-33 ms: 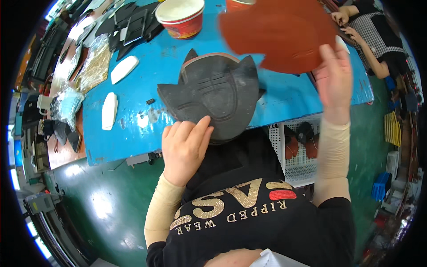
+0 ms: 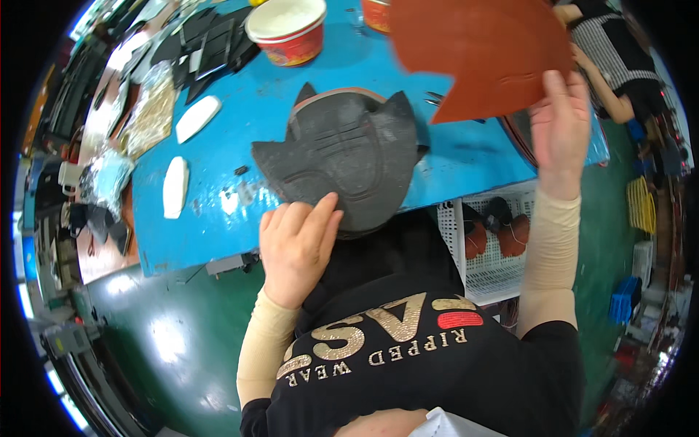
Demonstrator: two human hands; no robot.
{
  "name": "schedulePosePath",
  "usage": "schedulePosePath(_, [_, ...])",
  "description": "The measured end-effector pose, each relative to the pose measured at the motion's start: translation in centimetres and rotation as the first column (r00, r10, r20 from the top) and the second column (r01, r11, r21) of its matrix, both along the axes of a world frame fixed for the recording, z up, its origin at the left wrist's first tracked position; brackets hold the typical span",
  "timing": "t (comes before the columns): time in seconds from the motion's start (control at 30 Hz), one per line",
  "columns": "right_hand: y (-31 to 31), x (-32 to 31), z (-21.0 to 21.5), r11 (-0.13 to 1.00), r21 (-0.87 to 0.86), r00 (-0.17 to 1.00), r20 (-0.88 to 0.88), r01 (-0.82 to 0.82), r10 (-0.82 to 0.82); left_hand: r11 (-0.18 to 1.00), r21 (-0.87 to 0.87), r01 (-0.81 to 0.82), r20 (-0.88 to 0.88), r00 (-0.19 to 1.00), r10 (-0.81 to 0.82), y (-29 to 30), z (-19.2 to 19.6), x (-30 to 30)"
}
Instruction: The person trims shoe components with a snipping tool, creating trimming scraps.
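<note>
A dark grey moulded piece [image 2: 342,156] with pointed corners lies on the blue table [image 2: 218,211], its near edge hanging over the table's front. My left hand [image 2: 297,251] rests on that near edge, fingers closed over it. My right hand [image 2: 559,127] is raised above the table's right end. It grips the lower corner of a large red-brown leather sheet [image 2: 477,51], which is held up in the air beyond the grey piece.
A red paper bowl [image 2: 286,29] stands at the back. Two white oval pieces [image 2: 196,119] [image 2: 175,187] and black cut parts [image 2: 211,44] lie to the left. A white mesh basket [image 2: 455,244] sits below the table's edge. Another person [image 2: 611,65] works at the far right.
The red-brown sheet has turned a little in my right hand and shifted slightly right. My left hand stays on the grey piece.
</note>
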State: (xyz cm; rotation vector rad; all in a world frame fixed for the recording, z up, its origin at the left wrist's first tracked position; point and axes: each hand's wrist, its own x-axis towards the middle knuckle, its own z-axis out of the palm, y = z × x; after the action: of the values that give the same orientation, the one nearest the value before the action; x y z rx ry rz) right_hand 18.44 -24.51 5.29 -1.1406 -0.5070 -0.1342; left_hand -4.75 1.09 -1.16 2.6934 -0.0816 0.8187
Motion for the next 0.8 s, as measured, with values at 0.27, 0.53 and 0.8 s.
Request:
schedulePosePath(0.27, [-11.4, 2.2, -1.3, 0.505, -0.468, 0.604, 0.784, 0.725, -0.141, 0.998, -0.041, 0.039, 0.085, 0.996, -0.036, -1.3, -0.2, -0.8])
schedulePosePath(0.53, [-14.5, -0.3, -8.4, 0.207, -0.511, 0.543, 0.827, 0.834, -0.147, 0.993, -0.065, 0.095, 0.064, 0.994, -0.090, -2.5, 0.4, -0.6])
schedulePosePath(0.8, [-13.8, -1.4, -8.7, 0.157, -0.526, 0.547, 0.819, 0.836, -0.172, 0.939, -0.335, 0.070, -0.077, 0.992, -0.102, -3.6, 1.3, -1.0])
